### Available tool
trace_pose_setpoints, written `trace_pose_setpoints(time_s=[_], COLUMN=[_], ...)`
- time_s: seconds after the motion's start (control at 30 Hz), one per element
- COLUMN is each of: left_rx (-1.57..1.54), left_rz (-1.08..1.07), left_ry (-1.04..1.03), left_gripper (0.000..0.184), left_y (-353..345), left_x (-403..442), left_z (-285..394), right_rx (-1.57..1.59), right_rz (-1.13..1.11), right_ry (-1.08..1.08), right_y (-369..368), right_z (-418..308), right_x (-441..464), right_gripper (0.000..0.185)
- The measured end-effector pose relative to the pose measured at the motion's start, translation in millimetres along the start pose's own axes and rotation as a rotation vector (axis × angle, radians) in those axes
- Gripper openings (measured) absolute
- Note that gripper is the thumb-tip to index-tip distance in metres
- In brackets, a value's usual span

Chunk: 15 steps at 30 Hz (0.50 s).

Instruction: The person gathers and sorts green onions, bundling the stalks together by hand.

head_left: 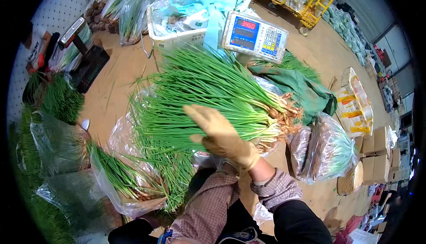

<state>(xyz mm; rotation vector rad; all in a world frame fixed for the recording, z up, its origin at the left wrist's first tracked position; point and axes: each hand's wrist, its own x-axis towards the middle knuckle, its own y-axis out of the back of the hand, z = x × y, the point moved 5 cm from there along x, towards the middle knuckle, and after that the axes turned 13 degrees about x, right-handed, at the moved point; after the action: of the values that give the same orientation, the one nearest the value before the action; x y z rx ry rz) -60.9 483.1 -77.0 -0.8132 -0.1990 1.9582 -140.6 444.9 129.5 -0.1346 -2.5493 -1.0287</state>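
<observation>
A large bunch of green onions (208,97) lies across the middle, leaves to the left and pale bulbs with brown roots to the right. My right hand (219,133), in a tan glove, is over the lower leaves with fingers stretched out and nothing grasped. My left forearm, in a checked sleeve (211,202), reaches up beneath the right wrist; its hand is hidden there. A digital scale display (255,35) with lit red digits stands just beyond the bunch.
A white basket (177,37) holds blue and white plastic bags. Bagged onions (326,148) and a green cloth (301,88) lie right; more onions in plastic (126,177) are at lower left. Another scale (88,66), a yellow cart (301,0) and cardboard boxes (377,155) stand farther out.
</observation>
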Motion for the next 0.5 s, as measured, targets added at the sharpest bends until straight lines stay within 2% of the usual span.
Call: trace_pose_setpoints(time_s=[0.07, 0.1, 0.17, 0.23, 0.27, 0.3, 0.33, 0.37, 0.43, 0.5], left_rx=[0.038, 0.064, 0.125, 0.221, 0.280, 0.282, 0.144, 0.008, -0.019, -0.028], left_rz=[-0.025, -0.044, -0.063, -0.071, -0.070, -0.077, -0.128, -0.176, -0.203, 0.062], left_ry=[-0.053, -0.087, -0.174, -0.313, -0.411, -0.451, -0.278, -0.104, -0.122, -0.279], left_gripper=[0.031, 0.031, 0.030, 0.029, 0.028, 0.028, 0.030, 0.032, 0.037, 0.029], left_y=[2.0, 1.8, 3.6, 3.0, 2.3, 1.3, -4.5, -10.6, -21.1, -16.8], left_x=[-1.9, -3.4, -4.1, -8.5, -11.1, -13.0, -18.1, -23.6, -29.7, -35.3], left_z=[-0.3, 0.1, 2.1, 6.6, 9.3, 13.4, 19.8, 25.1, 36.3, 48.6], right_rx=[-0.166, -0.278, -0.466, -0.623, -0.622, -0.558, -0.491, -0.483, -0.654, -0.715], right_rz=[0.141, 0.159, 0.173, 0.263, 0.265, 0.179, 0.092, 0.096, 0.287, 0.429], right_ry=[-0.030, -0.100, -0.310, -0.312, -0.315, -0.417, -0.516, -0.518, -0.446, -0.510], right_y=[20.7, 29.2, 49.7, 70.0, 75.4, 76.6, 77.4, 80.8, 91.7, 100.1], right_z=[16.8, 28.0, 60.4, 62.6, 64.1, 71.4, 78.9, 84.7, 94.8, 102.3], right_x=[-22.5, -35.5, -64.4, -90.2, -97.0, -102.2, -107.7, -112.5, -121.9, -131.8], right_gripper=[0.072, 0.066, 0.068, 0.064, 0.064, 0.061, 0.059, 0.059, 0.054, 0.047])
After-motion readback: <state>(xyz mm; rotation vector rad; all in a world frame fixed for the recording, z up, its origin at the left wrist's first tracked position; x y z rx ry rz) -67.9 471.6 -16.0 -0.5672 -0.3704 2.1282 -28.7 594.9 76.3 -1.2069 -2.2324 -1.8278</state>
